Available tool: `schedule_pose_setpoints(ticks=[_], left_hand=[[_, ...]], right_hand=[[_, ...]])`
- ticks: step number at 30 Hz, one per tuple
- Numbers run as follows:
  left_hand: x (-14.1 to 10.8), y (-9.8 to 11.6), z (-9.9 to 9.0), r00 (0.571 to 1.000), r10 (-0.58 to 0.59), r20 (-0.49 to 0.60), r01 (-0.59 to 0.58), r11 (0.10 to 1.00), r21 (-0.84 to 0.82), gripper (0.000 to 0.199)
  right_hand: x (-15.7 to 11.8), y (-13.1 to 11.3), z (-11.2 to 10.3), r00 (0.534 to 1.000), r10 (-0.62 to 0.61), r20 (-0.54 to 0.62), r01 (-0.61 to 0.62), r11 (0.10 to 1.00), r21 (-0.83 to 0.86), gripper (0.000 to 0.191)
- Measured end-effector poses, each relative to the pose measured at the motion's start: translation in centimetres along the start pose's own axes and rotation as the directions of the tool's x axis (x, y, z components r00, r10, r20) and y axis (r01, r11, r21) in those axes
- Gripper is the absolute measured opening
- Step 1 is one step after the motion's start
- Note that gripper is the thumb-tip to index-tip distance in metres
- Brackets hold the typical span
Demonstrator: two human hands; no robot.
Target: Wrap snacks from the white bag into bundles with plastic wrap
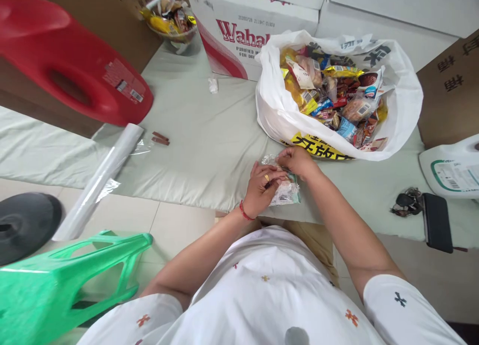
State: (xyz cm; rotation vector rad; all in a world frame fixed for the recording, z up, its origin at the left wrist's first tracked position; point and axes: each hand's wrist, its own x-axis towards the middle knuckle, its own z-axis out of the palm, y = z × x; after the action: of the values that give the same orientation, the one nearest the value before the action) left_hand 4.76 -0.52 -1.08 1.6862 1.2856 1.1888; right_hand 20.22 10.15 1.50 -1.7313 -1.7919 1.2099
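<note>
A small clear plastic packet [287, 194] with greenish and pale contents or printing lies near the front edge of the cloth-covered table. My left hand [262, 186], with a ring and a red bracelet, reaches over it, fingers bent and closed on its upper left part. At the packet's top edge, my right hand [297, 161] has its fingers curled in a pinch on the plastic. The fingertips partly hide what they grip. Just beyond my hands stands a white plastic bag [269, 113], its mouth wide and full of wrapped snacks [342, 98].
Left are a red jug [97, 76], a roll of plastic film [101, 180], small brown strips [160, 138] and a green stool [56, 290]. A snack bowl [172, 28] and white carton [232, 41] stand behind. Keys [406, 203], a phone [437, 223] and a white jug [454, 165] are right.
</note>
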Motion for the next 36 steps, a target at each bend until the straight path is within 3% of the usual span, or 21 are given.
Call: schedule_pose_setpoints(ticks=[3, 5, 8, 10, 11, 13, 15, 17, 22, 26, 32, 35, 36], left_hand=[[-0.2, 0.0, 0.3, 0.999, -0.037, -0.029, 0.036, 0.999, -0.031, 0.015], [-0.5, 0.0, 0.7, 0.996, -0.079, -0.048, 0.075, 0.994, -0.085, 0.013], [-0.9, -0.2, 1.1, 0.972, -0.158, -0.175, 0.131, 0.979, -0.155, 0.032], [-0.7, -0.3, 1.1, 0.946, -0.162, -0.282, 0.139, 0.985, -0.099, 0.057], [-0.6, -0.4, 0.9, 0.944, -0.142, -0.297, 0.131, 0.990, -0.056, 0.069], [-0.1, -0.5, 0.5, 0.976, -0.089, -0.198, 0.088, 0.996, -0.013, 0.070], [0.2, -0.6, 0.1, 0.998, -0.047, -0.035, 0.047, 0.999, -0.014, 0.047], [0.2, -0.5, 0.0, 0.999, -0.006, 0.043, 0.004, 0.999, 0.046, 0.032], [-0.9, -0.7, 0.6, 0.994, 0.111, 0.013, -0.110, 0.951, 0.290, 0.039], [-1.3, -1.1, 1.1, 0.988, 0.154, 0.022, -0.153, 0.938, 0.311, 0.042], [-1.4, -0.3, 0.3, 0.986, 0.164, -0.034, -0.155, 0.971, 0.182, 0.039], [-1.7, 0.9, -1.3, 0.958, 0.264, 0.111, -0.271, 0.961, 0.053, 0.045], [-1.8, 1.4, -1.9, 0.939, 0.290, 0.186, -0.301, 0.953, 0.035, 0.057]], right_hand=[[-0.5, -0.3, -0.5, 0.995, -0.100, 0.028, 0.098, 0.993, 0.062, 0.023], [-1.8, -0.1, -1.0, 0.960, -0.280, -0.009, 0.280, 0.958, 0.064, 0.021], [-4.2, 0.7, -1.6, 0.798, -0.602, 0.012, 0.602, 0.797, -0.044, 0.021], [-5.4, 1.4, -1.8, 0.714, -0.697, 0.070, 0.699, 0.703, -0.130, 0.023], [-5.7, 1.7, -1.9, 0.692, -0.716, 0.093, 0.720, 0.675, -0.164, 0.025], [-6.0, 2.2, -2.2, 0.673, -0.727, 0.137, 0.737, 0.644, -0.206, 0.028], [-5.9, 2.7, -2.6, 0.659, -0.729, 0.185, 0.751, 0.626, -0.208, 0.032], [-5.7, 3.0, -3.3, 0.640, -0.734, 0.226, 0.768, 0.617, -0.170, 0.037], [-7.2, 3.4, -5.2, 0.602, -0.749, 0.276, 0.787, 0.615, -0.047, 0.063], [-9.3, 4.7, -4.1, 0.567, -0.697, 0.439, 0.813, 0.559, -0.162, 0.081], [-9.9, 7.1, -1.3, 0.583, -0.775, 0.242, 0.802, 0.503, -0.322, 0.072], [-10.1, 6.1, -1.9, 0.582, -0.797, 0.164, 0.799, 0.522, -0.298, 0.067], [-10.2, 5.5, -2.3, 0.582, -0.800, 0.146, 0.800, 0.530, -0.281, 0.065]])
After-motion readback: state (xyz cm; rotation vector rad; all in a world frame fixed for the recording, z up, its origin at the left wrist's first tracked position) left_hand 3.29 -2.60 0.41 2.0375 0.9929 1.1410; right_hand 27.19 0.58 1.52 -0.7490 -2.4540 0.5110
